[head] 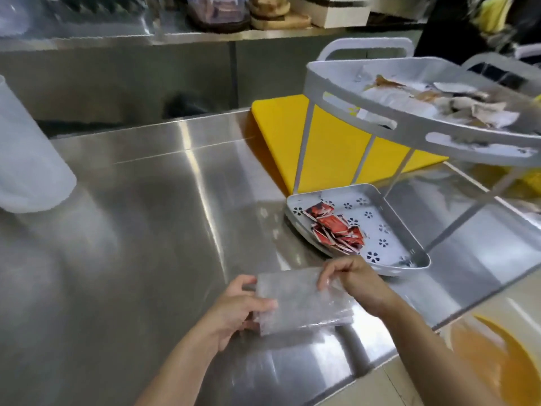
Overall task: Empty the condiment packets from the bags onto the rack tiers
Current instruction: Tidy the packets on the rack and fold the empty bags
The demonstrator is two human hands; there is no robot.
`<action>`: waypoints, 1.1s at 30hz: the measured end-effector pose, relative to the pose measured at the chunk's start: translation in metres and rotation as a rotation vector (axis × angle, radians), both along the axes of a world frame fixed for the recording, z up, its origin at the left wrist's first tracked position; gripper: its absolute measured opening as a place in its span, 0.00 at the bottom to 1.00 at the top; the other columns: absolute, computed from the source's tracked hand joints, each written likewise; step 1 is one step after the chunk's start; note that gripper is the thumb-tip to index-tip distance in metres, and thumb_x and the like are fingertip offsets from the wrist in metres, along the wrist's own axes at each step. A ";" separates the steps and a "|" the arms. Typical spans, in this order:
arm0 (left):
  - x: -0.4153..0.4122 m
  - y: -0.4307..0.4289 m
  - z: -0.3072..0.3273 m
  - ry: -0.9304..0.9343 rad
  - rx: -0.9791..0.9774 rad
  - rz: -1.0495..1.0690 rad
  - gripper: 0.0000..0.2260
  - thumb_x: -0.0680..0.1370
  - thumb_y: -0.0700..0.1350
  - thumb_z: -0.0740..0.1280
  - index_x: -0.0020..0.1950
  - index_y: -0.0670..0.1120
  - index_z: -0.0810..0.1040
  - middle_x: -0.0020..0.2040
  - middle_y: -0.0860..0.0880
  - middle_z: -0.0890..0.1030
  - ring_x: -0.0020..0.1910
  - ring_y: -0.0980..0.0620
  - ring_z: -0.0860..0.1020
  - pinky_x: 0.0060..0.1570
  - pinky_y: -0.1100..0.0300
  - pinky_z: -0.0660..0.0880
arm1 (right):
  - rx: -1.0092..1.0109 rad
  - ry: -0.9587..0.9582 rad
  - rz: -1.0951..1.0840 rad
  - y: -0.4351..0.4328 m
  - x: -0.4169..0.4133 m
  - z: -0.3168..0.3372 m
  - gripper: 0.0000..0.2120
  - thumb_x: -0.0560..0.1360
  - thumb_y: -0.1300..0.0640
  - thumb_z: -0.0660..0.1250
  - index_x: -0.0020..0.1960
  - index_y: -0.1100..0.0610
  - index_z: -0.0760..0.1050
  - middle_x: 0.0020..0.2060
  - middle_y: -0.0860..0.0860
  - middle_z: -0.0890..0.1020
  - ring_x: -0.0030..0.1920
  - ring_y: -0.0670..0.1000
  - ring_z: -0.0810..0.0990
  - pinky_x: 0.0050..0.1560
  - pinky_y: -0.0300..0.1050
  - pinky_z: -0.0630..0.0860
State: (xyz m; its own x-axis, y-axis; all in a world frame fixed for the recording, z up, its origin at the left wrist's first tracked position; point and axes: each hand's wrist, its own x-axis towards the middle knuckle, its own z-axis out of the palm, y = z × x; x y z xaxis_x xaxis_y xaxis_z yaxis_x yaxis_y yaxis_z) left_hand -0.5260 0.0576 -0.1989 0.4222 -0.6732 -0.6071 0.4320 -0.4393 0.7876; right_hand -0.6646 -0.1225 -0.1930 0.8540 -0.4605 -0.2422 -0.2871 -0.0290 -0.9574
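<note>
A brushed stainless-steel worktop [146, 230] fills most of the room in front of me, streaked with glare. At nine o'clock a translucent white plastic jug [26, 159] stands on it, blurred. Toward one o'clock a flat yellow plastic cutting board [333, 153] lies on the steel. At twelve o'clock a raised steel ledge [175, 36] carries a clear jar with a dark base [218, 10], a stack of round wooden pieces [275, 13] and a white box with a dark band [336, 13]. At five o'clock the pale floor bears an orange patch [491, 356].

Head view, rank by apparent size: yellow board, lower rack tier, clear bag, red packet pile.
1. yellow board, partly hidden behind the rack legs
2. lower rack tier, not far behind the board
3. clear bag, nearest the camera, so its rank is unsure
4. red packet pile
</note>
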 end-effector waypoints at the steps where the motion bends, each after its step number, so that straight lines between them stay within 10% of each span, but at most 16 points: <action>1: -0.007 -0.010 -0.001 -0.005 0.000 0.027 0.25 0.59 0.39 0.74 0.54 0.45 0.73 0.50 0.43 0.80 0.37 0.51 0.80 0.30 0.62 0.76 | 0.046 -0.005 -0.056 -0.003 -0.015 -0.003 0.18 0.63 0.75 0.57 0.31 0.59 0.81 0.28 0.48 0.82 0.33 0.46 0.78 0.35 0.37 0.71; 4: -0.034 -0.039 0.002 -0.038 -0.031 0.020 0.23 0.57 0.39 0.74 0.51 0.44 0.74 0.42 0.47 0.83 0.35 0.52 0.80 0.33 0.61 0.76 | 0.312 -0.147 -0.218 -0.016 -0.062 -0.002 0.15 0.62 0.64 0.62 0.45 0.57 0.82 0.40 0.52 0.83 0.41 0.52 0.78 0.39 0.43 0.72; 9: -0.096 -0.087 0.007 -0.162 -0.128 0.016 0.15 0.69 0.32 0.70 0.53 0.39 0.73 0.44 0.42 0.83 0.36 0.48 0.80 0.28 0.64 0.76 | 0.429 -0.184 -0.340 -0.037 -0.140 -0.003 0.38 0.55 0.41 0.77 0.62 0.52 0.73 0.44 0.63 0.78 0.46 0.54 0.74 0.46 0.41 0.69; 15: -0.204 -0.151 -0.003 -0.227 -0.186 0.043 0.18 0.71 0.33 0.68 0.55 0.47 0.66 0.42 0.44 0.80 0.36 0.49 0.78 0.35 0.59 0.74 | 0.249 -0.039 -0.529 -0.077 -0.231 -0.004 0.22 0.72 0.72 0.63 0.61 0.54 0.68 0.52 0.57 0.78 0.46 0.53 0.79 0.55 0.37 0.76; 20: -0.293 -0.211 -0.032 -0.388 -0.145 -0.026 0.15 0.71 0.36 0.70 0.44 0.48 0.64 0.32 0.46 0.69 0.28 0.50 0.65 0.27 0.64 0.65 | 0.288 -0.043 -0.735 -0.129 -0.317 -0.035 0.19 0.66 0.74 0.68 0.54 0.61 0.74 0.37 0.54 0.81 0.32 0.46 0.81 0.34 0.35 0.78; 24: -0.345 -0.251 -0.076 -0.467 -0.031 -0.170 0.14 0.70 0.38 0.70 0.37 0.50 0.65 0.35 0.47 0.71 0.33 0.48 0.68 0.35 0.56 0.65 | 0.311 0.009 -0.895 -0.147 -0.373 -0.064 0.17 0.69 0.73 0.66 0.55 0.59 0.74 0.36 0.54 0.83 0.36 0.53 0.81 0.37 0.44 0.78; 30: -0.411 -0.300 -0.139 -0.512 0.034 -0.553 0.13 0.73 0.43 0.67 0.52 0.54 0.66 0.51 0.56 0.73 0.49 0.52 0.72 0.45 0.58 0.66 | 0.308 0.088 -1.151 -0.171 -0.430 -0.141 0.13 0.71 0.73 0.62 0.53 0.62 0.73 0.41 0.60 0.82 0.39 0.56 0.79 0.41 0.49 0.76; 33: -0.431 -0.342 -0.179 -0.634 -0.024 -0.650 0.14 0.74 0.43 0.64 0.52 0.61 0.67 0.52 0.56 0.73 0.46 0.53 0.74 0.41 0.64 0.67 | 0.110 0.130 -1.250 -0.191 -0.449 -0.181 0.13 0.74 0.68 0.62 0.56 0.57 0.71 0.40 0.52 0.80 0.39 0.47 0.77 0.41 0.34 0.73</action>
